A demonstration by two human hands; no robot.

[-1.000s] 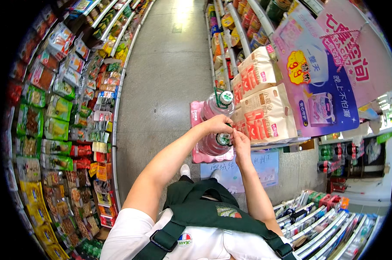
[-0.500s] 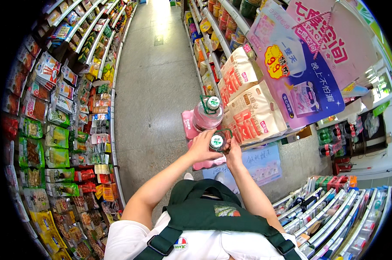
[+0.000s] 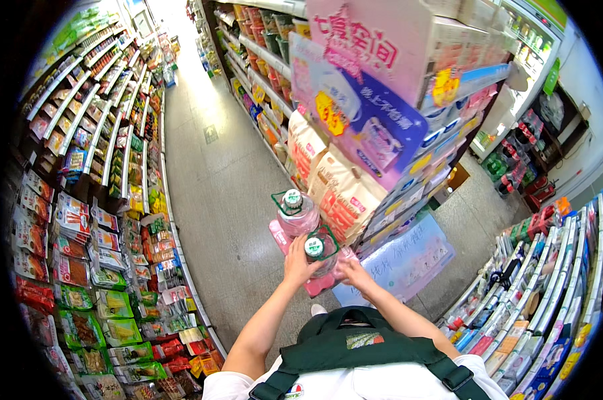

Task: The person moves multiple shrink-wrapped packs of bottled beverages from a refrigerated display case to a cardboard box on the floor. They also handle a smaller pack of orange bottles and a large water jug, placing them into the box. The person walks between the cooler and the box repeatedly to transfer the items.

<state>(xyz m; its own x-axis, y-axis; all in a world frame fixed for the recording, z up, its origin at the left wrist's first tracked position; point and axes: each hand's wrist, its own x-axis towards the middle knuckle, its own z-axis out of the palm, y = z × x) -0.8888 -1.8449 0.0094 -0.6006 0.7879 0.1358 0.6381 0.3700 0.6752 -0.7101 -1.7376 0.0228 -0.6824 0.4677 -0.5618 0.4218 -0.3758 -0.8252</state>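
Two large clear water bottles with white-and-green caps and green carry handles stand beside the shelf end. My left hand (image 3: 299, 263) curls around the left side of the nearer bottle (image 3: 325, 267), close under its cap. At that bottle's lower right side is my right hand (image 3: 353, 272), its fingers bent against it and partly blurred. The farther bottle (image 3: 301, 217) stands just beyond, with its green handle sticking out to the left. Beneath both bottles shows a pink shrink-wrapped pack (image 3: 279, 235), mostly hidden by them and my hands.
Cream paper-bag packages (image 3: 341, 193) stack beside the bottles under a pink-and-purple display board (image 3: 375, 127). A printed floor mat (image 3: 408, 260) lies to the right. Shelves of packaged snacks (image 3: 91, 267) line the aisle's left. Another stocked rack (image 3: 535, 300) stands at lower right.
My view has swung, showing more of the aisle ahead. My right hand has moved from the nearer bottle's handle down to its side; the left stays by the neck.
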